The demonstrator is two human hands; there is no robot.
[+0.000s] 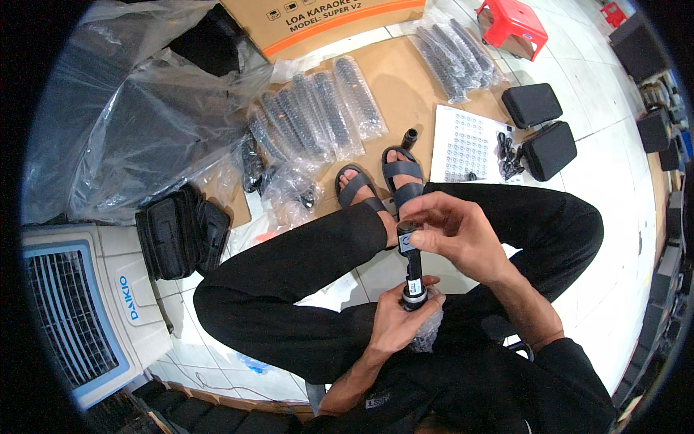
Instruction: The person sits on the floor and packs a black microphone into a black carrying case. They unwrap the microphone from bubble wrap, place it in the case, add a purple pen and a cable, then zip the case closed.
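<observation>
A black handheld microphone [414, 264] stands roughly upright between my thighs, its slim inner section bare. My left hand [390, 322] is closed around its lower part, where crumpled bubble wrap [428, 334] covers the end. At the top end, my right hand [466, 235] has its thumb pressed beside a small pale square label [406, 241] with a dark round mark, fingers curled behind. A short black tube [409, 139] lies by my right sandal. Beyond it, a white sheet [463, 148] carries rows of similar small labels.
Several bubble-wrapped microphones [325, 108] lie on flattened cardboard [390, 79], with more wrapped ones [455, 58] farther right. Black cases [549, 150] and cables [510, 155] sit by the sheet. A red stool [513, 29], black bags [170, 231] and an air cooler [130, 289] surround me.
</observation>
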